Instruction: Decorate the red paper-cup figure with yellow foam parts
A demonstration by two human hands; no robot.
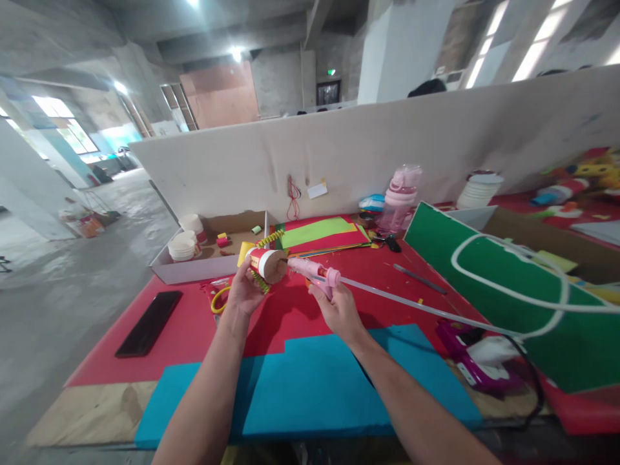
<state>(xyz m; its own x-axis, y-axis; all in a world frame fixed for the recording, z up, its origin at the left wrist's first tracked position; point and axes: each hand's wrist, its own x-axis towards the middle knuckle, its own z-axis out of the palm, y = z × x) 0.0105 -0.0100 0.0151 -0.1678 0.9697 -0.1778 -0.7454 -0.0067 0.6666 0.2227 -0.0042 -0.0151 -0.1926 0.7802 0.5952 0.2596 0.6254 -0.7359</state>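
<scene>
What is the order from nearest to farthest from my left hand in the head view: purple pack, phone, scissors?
From the left hand:
1. Scissors: just left of it, yellow handle showing.
2. Phone: farther left, flat on the red surface.
3. Purple pack: far right, beyond the right forearm.

We reach both bare forearms (208, 394) in over the counter's (97, 410) front edge, slanting toward each other. Our left hand (243, 289) is raised with its fingers curled in a grip; our right hand (341, 310), a little apart, is closed too, knuckles bent.
</scene>
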